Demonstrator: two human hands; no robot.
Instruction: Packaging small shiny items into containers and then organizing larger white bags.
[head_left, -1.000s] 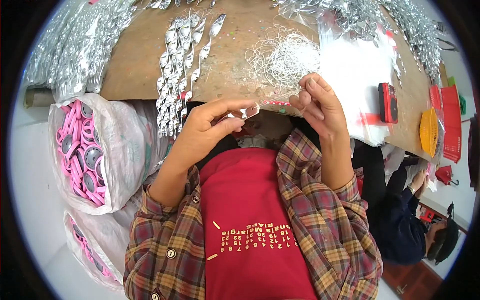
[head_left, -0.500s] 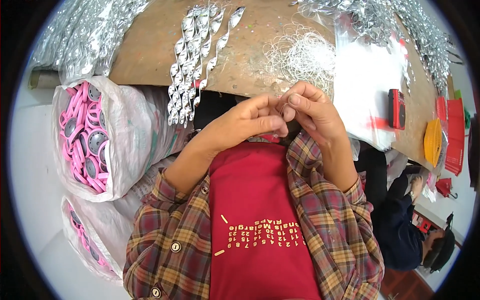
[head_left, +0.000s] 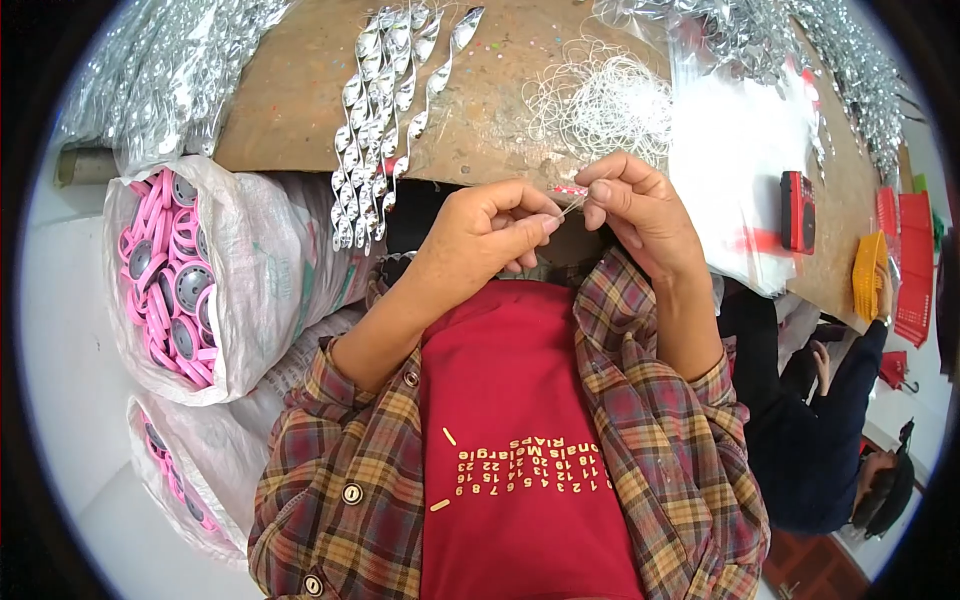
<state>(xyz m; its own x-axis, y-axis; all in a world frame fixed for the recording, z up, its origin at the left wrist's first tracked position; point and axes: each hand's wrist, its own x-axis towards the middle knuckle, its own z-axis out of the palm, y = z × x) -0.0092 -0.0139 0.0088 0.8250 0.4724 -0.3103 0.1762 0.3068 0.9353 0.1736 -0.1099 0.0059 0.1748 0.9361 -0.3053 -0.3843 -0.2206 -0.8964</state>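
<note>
My left hand and my right hand meet at the near edge of the brown worktable, both closed in a fingertip pinch. A thin pale string runs between their fingertips. Just beyond it shows a small red-and-white speckled bit; I cannot tell what it is. A tangled heap of white string lies on the table past my right hand. Left of it, several twisted silver foil strips hang over the table edge.
Shiny silver foil bundles cover the far left. White sacks hold pink-and-grey wheel-like parts. Clear plastic bags and a red-and-black device lie on the right. A co-worker sits near a yellow basket.
My hands have drawn slightly apart, so the string now shows stretched between them. The co-worker's arm has reached forward to the yellow basket.
</note>
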